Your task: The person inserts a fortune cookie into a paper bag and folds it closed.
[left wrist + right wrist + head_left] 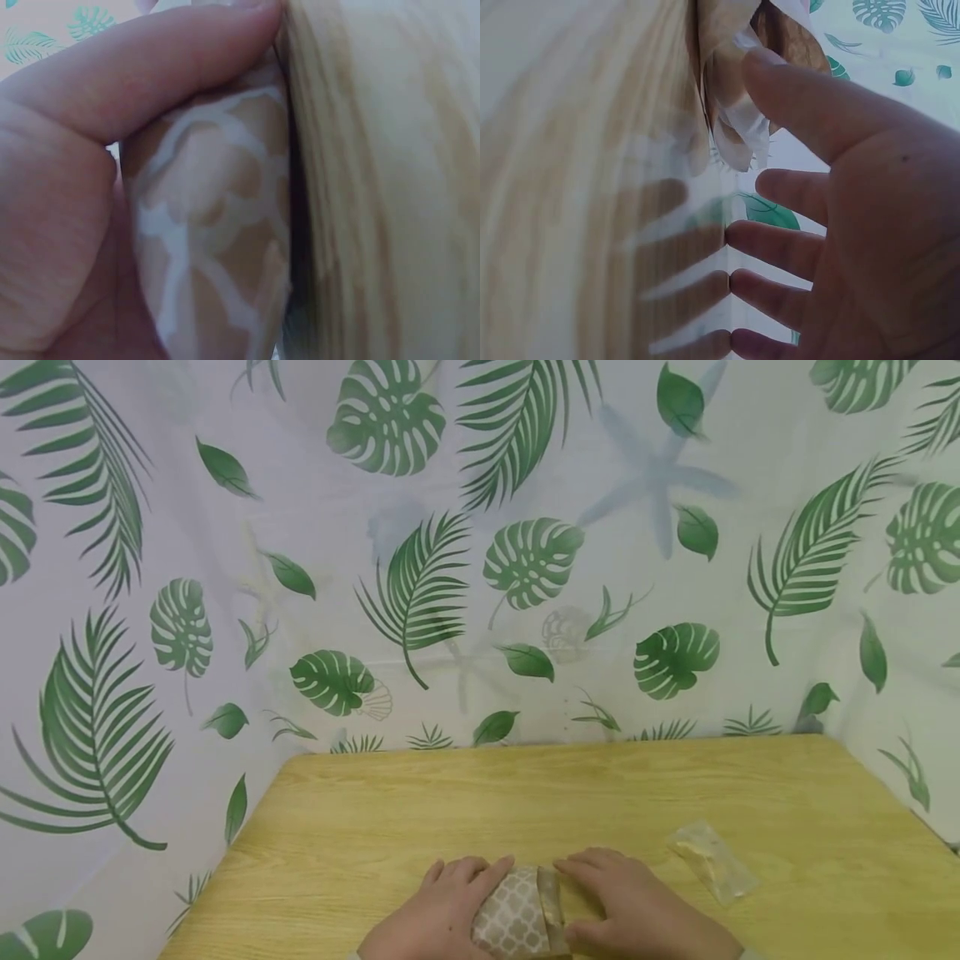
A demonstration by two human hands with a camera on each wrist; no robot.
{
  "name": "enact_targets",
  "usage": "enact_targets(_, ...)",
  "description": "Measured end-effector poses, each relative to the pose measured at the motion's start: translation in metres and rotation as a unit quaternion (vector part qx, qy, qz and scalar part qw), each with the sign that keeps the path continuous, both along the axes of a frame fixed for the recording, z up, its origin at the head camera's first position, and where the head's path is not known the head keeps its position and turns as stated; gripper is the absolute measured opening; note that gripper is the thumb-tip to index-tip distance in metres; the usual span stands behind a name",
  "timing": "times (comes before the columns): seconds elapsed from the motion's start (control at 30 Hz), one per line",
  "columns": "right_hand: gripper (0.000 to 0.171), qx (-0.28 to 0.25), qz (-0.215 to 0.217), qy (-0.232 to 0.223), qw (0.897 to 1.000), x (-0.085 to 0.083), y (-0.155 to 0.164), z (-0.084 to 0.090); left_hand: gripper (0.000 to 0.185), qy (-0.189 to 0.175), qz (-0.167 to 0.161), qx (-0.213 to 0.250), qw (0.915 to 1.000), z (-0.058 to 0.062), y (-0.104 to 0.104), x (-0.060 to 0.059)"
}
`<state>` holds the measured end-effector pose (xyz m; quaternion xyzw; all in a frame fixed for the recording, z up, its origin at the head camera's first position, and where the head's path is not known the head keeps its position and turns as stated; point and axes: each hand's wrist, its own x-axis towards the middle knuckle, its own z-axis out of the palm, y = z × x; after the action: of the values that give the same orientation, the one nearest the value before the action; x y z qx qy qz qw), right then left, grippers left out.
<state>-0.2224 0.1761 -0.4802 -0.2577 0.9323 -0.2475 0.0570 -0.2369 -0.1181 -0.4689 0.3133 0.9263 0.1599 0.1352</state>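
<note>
A small bundle in tan paper with a white lattice pattern (512,917) lies on the table at the bottom middle of the head view. My left hand (444,910) grips it from the left, the thumb and fingers curled around its side. In the left wrist view, the patterned paper (217,225) sits between thumb and palm. At the bundle's right end, the paper flaps (739,139) stand loose and creased. My right hand (637,902) is spread beside that end, its thumb tip right at the paper and its other fingertips down at the table.
A clear plastic packet (714,862) lies on the wooden table (525,802), to the right of my right hand. Behind and on both sides hangs a white leaf-print cloth (600,568), meeting the table's back edge.
</note>
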Motion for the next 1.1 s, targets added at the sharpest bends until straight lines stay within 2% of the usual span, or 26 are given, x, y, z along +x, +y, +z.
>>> enact_targets(0.17, 0.068, -0.009, -0.004, 0.003, 1.0, 0.001, 0.001, 0.002, 0.108, 0.005, -0.006, 0.004, 1.0, 0.001, 0.0, 0.0)
enact_targets(0.43, 0.056, -0.003, 0.015, -0.009, 1.0, 0.002, 0.0, 0.001, 0.109, 0.007, -0.007, 0.001, 1.0, -0.001, -0.001, 0.002)
enact_targets(0.63, 0.065, 0.014, -0.002, 0.017, 1.0, 0.004, -0.007, 0.003, 0.11, 0.014, -0.012, 0.004, 0.9998, 0.002, -0.001, 0.003)
enact_targets(0.8, 0.068, 0.018, -0.011, 0.007, 1.0, 0.003, -0.013, 0.004, 0.107, 0.001, 0.005, -0.005, 1.0, 0.004, -0.003, 0.005)
enact_targets(0.93, 0.065, 0.023, -0.009, 0.005, 1.0, 0.001, -0.007, 0.005, 0.107, 0.005, 0.004, -0.003, 1.0, 0.006, -0.003, 0.005)
enact_targets(1.0, 0.065, 0.027, -0.007, 0.016, 0.999, 0.0, 0.0, 0.007, 0.107, 0.011, 0.0, 0.0, 0.9999, 0.006, -0.003, 0.004)
enact_targets(1.1, 0.071, 0.037, -0.002, 0.064, 0.997, -0.002, 0.015, 0.01, 0.105, 0.012, -0.004, 0.001, 0.9999, 0.006, -0.002, 0.005)
